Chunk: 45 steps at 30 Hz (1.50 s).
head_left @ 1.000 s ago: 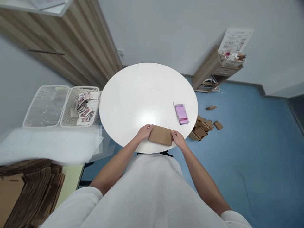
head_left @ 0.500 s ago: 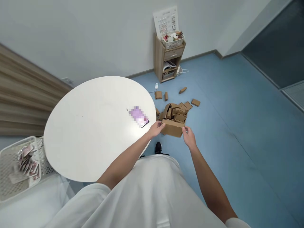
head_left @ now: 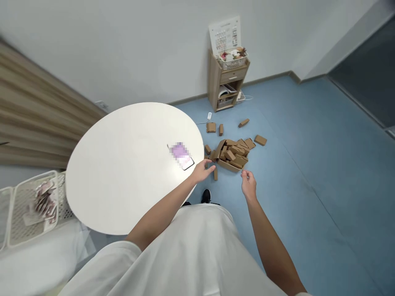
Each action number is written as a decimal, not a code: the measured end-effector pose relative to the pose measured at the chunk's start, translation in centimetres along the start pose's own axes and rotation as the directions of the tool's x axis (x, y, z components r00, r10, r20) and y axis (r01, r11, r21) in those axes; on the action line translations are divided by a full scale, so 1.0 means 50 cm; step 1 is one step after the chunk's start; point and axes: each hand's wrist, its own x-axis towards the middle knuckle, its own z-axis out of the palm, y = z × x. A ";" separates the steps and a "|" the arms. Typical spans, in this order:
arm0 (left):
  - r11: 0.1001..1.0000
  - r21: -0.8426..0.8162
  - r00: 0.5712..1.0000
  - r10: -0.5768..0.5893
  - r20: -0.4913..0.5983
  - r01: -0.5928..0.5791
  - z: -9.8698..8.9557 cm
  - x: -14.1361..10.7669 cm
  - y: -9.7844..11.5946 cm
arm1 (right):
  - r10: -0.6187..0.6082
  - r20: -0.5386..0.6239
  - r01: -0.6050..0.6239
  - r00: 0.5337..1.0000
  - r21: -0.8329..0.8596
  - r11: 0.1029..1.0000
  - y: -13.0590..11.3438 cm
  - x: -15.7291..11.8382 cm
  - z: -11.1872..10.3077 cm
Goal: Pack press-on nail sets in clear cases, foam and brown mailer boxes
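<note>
A larger open cardboard box (head_left: 230, 166) rests on the floor, filled with several small brown cardboard boxes (head_left: 237, 150). My left hand (head_left: 202, 170) is near its left corner, thumb and fingers apart, holding nothing. Close to the box's right corner is my right hand (head_left: 248, 183), its fingers curled together; anything between them is too small to make out. More small boxes lie loose around the big one, among them one (head_left: 261, 140) to the right and one (head_left: 215, 174) just past my left fingers.
A round white table (head_left: 123, 164) with a phone (head_left: 187, 163) is at left. Behind stands a wooden cabinet (head_left: 215, 84) against the wall. White baskets (head_left: 33, 209) sit at far left. A white power strip (head_left: 209, 116) with a cable lies on the floor.
The small box that was between my hands is no longer held; both hands have come away from it and moved apart. The view has shifted slightly.
</note>
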 end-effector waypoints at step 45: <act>0.718 -0.577 0.558 -0.683 -0.472 0.391 -0.501 -0.748 -0.514 | -0.015 0.995 0.361 0.102 -0.023 0.932 -0.327 -0.594 0.787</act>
